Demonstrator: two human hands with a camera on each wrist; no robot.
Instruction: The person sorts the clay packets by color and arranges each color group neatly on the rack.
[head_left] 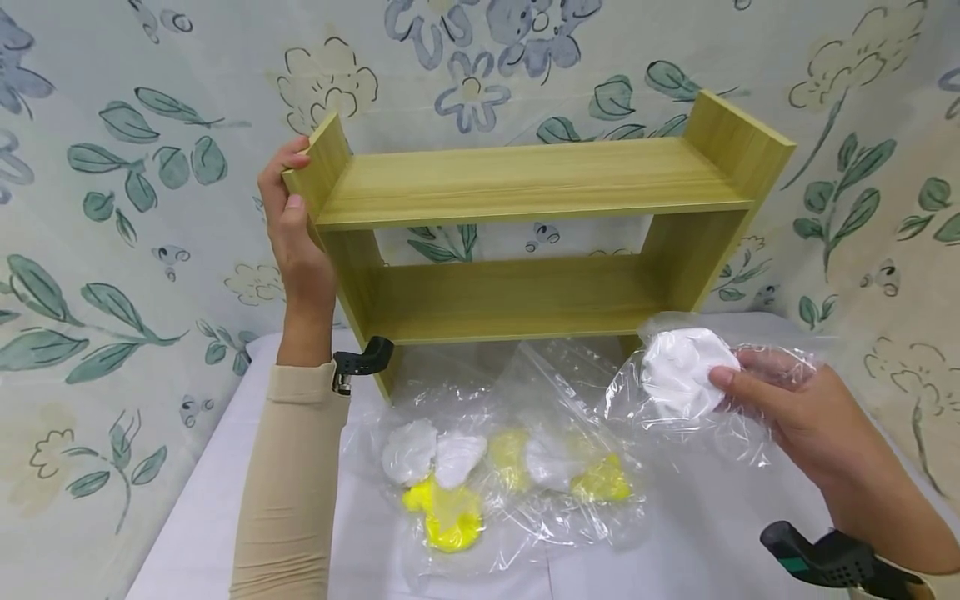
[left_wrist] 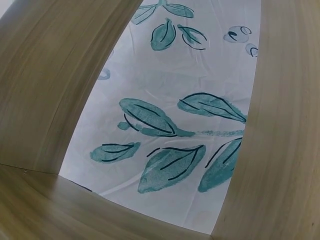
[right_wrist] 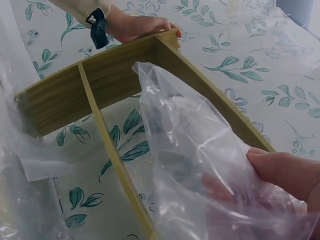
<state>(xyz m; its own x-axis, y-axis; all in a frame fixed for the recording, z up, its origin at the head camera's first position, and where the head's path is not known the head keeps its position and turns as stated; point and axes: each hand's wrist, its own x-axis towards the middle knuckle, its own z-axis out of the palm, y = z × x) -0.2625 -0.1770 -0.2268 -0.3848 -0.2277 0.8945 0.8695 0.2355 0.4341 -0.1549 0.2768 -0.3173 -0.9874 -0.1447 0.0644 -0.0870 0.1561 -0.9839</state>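
A wooden two-tier shelf [head_left: 525, 179] stands at the back of the white-covered table. My left hand [head_left: 295, 229] grips the top of its left side panel, thumb on the near face; the left wrist view shows only the shelf's boards [left_wrist: 287, 120] and the patterned cloth. In my right hand [head_left: 817, 417] is a clear plastic bag with a round white lump [head_left: 686, 371] inside, pinched between thumb and fingers. This bag hangs in front of the shelf's lower right side. From the right wrist, the crumpled bag [right_wrist: 185, 150] covers part of the shelf.
More clear plastic bags [head_left: 517, 517] lie on the table before the shelf, holding several white and yellow soft-looking lumps. Behind stands a wall covered in flower-patterned cloth [head_left: 472, 92]. The white table cover [head_left: 720, 533] extends to the right of the bags.
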